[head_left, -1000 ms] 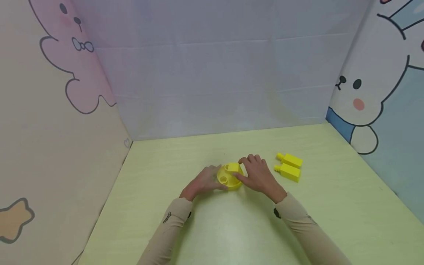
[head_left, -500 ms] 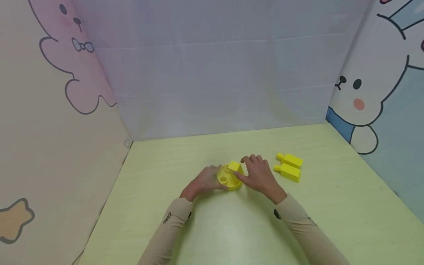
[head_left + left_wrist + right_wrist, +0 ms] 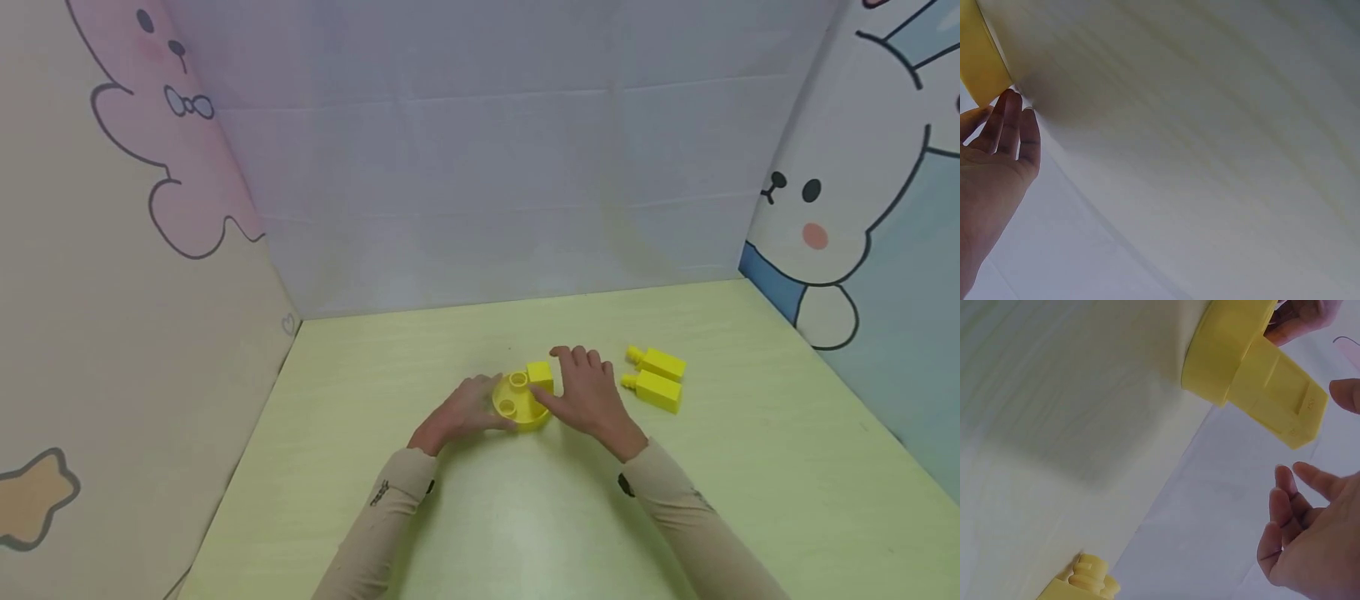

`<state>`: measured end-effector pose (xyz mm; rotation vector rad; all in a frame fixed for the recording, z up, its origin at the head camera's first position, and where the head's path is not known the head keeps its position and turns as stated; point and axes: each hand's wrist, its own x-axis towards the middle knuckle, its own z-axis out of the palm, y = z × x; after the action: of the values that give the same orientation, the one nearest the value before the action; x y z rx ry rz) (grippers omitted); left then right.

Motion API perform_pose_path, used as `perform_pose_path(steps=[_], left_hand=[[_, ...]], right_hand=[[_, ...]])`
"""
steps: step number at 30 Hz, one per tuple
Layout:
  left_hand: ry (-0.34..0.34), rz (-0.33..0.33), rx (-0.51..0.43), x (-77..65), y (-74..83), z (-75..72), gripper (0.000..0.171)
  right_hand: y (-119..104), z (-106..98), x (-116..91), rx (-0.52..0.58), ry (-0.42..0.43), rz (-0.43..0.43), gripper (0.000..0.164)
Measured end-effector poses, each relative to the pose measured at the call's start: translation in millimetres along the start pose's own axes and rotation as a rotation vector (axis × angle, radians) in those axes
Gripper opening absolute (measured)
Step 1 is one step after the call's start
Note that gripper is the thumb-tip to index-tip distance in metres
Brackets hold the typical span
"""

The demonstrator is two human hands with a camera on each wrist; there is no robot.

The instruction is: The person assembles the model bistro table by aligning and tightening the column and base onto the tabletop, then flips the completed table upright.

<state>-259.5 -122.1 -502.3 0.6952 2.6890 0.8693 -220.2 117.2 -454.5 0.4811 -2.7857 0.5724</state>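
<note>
A round yellow base point(image 3: 531, 414) with raised sockets lies on the table, its left side gripped between the thumb and fingers of my left hand point(image 3: 468, 405). In the left wrist view, fingertips point(image 3: 1007, 97) meet the edge of the base. One rectangular yellow block point(image 3: 540, 375) stands up from the far right socket. My right hand point(image 3: 590, 397) is spread just right of that block, holding nothing. The right wrist view shows a gap between the block point(image 3: 1282, 394) and the thumb and fingers.
Two more yellow blocks, a farther one point(image 3: 660, 364) and a nearer one point(image 3: 656, 392), lie on the pale table point(image 3: 480, 533) right of my right hand, threaded necks pointing left. A pale back wall point(image 3: 495, 192) and printed side walls enclose the table.
The block on the base has turned and now sits at the far right, leaving the far socket in plain sight. My right hand's fingers have spread away from it. My left hand stays put.
</note>
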Motion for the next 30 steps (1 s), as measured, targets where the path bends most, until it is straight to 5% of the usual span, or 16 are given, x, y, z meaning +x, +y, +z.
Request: perform_pose_path(steps=[5,12,21,30], left_hand=[[-0.003,-0.001,0.004,0.7,-0.1,0.3,0.101],[-0.009,-0.008,0.017,-0.4,1.4,-0.3,0.101],[-0.01,-0.011,0.016,-1.0,1.3,-1.1,0.101],[-0.009,-0.005,0.016,0.2,1.1,-0.3,0.102]], right_hand=[[2.1,0.1,-0.6,0.034,-0.057,-0.035,0.058],[3.9,-2.4,-3.7,-0.046,0.032,0.029,0.051],[5.1,-10.9,-6.6,-0.008,-0.045,0.056,0.041],[8.3,-16.4,-9.4,-0.018,-0.018,0.052,0.055]])
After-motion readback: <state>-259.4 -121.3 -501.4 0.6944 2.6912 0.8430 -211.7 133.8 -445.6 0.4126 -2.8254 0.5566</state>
